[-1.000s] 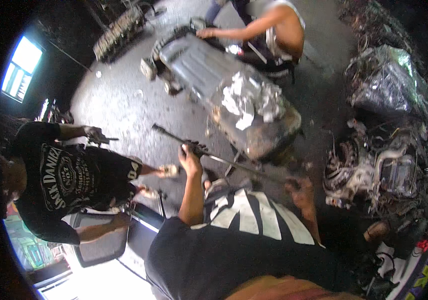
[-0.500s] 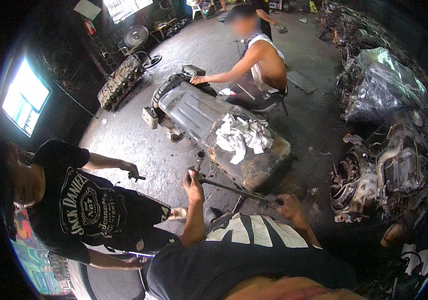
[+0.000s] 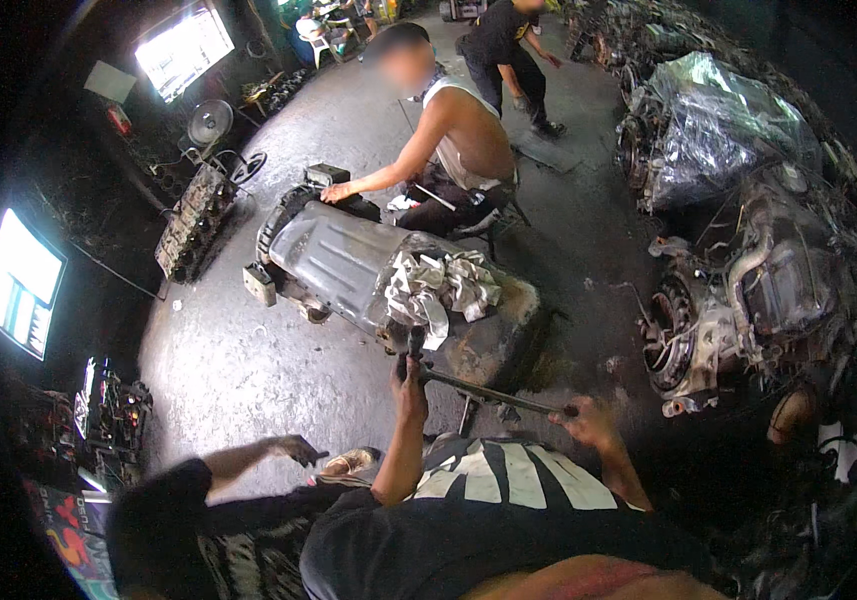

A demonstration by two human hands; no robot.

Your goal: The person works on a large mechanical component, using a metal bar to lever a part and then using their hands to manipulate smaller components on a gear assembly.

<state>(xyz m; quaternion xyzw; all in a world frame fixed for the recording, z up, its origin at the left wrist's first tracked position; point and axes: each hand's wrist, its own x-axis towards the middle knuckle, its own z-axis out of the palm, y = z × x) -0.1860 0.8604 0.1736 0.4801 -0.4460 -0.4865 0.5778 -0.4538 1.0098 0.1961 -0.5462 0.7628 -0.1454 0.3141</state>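
Note:
A long-handled socket wrench (image 3: 493, 390) lies across in front of me, held in both hands. My left hand (image 3: 410, 385) is closed round its head end, where the socket (image 3: 415, 342) points upward. The far end of the handle is in my closed right hand (image 3: 588, 422). Just beyond the wrench, an engine with a grey oil pan (image 3: 333, 245) on top rests low on the floor. Crumpled white rags (image 3: 438, 288) lie on its near part. The socket overlaps the engine's near edge in the picture; I cannot tell whether they touch.
Across the engine a seated person (image 3: 463, 130) reaches a hand to its far end. Another person's arm (image 3: 263, 462) is close on my left. Someone stands at the back (image 3: 508, 60). Engines, one under clear plastic (image 3: 718, 130), line the right; an engine block (image 3: 193, 222) sits left.
My view has shifted, so the engine appears farther left. The person on my left now sits lower in the picture. Someone at the back shows more fully. Both my hands keep the wrench.

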